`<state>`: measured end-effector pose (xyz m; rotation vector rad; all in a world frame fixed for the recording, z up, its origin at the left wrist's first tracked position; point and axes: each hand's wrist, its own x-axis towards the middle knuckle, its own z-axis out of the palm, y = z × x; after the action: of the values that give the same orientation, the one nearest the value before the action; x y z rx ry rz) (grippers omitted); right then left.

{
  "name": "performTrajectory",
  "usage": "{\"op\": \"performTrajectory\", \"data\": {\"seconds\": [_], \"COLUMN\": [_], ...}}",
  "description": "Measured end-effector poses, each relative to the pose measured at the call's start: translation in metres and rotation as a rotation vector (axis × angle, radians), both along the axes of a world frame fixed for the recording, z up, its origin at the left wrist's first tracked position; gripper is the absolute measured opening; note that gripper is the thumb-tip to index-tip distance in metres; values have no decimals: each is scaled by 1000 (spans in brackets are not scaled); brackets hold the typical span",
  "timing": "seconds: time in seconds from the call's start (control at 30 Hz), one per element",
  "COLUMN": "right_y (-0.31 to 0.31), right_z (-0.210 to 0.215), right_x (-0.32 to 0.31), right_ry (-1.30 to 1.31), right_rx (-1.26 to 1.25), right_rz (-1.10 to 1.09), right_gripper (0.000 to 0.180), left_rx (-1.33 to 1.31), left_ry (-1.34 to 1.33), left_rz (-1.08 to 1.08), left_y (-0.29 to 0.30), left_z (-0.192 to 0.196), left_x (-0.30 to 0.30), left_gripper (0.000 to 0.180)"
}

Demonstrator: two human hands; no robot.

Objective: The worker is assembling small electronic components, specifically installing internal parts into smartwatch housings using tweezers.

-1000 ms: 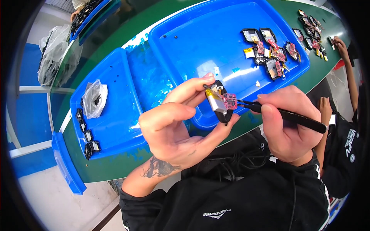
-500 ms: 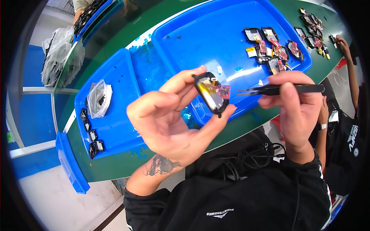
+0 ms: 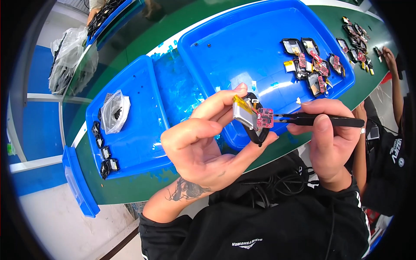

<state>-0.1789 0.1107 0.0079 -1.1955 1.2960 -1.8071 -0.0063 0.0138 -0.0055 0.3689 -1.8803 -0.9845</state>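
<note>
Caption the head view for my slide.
Left hand holds a black case with battery and red board; right hand holds tweezers at the board's edge.

The left grip (image 3: 203,143) holds a casing (image 3: 260,137) of dark, smooth plastic; just beside it, a battery pouch (image 3: 245,116) looks shiny as foil. The tweezers (image 3: 305,118) in the right grip (image 3: 331,141) have a matt surface. Beyond both grips, the larger tray (image 3: 234,47) is glossy plastic. Left of them, a bag (image 3: 112,124) is thin, wrinkled, transparent plastic.
</note>
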Motion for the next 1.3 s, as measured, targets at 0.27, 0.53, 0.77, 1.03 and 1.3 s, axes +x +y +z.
{"op": "performTrajectory", "data": {"seconds": [0.27, 0.53, 0.77, 1.03, 1.3], "right_y": [1, 3, -1, -3, -9], "right_z": [-3, -2, -1, -8, -17], "right_x": [5, 6, 12, -2, -10], "right_ry": [-4, -39, -15, -42, 160], "right_rx": [-43, -1, 82, -7, -11], "right_rz": [-49, -58, -101, -14, 2], "right_gripper": [17, 17, 24, 24, 10], "left_rx": [-25, -9, 3, 154, 461], "left_ry": [-22, -7, 11, 124, 285], "left_rz": [-31, -22, 2, -16, -163], "left_y": [-1, 5, 10, 10, 16], "left_z": [-2, -4, -11, -8, -13], "left_x": [1, -1, -3, -6, -13], "left_gripper": [74, 74, 72, 69, 67]}}
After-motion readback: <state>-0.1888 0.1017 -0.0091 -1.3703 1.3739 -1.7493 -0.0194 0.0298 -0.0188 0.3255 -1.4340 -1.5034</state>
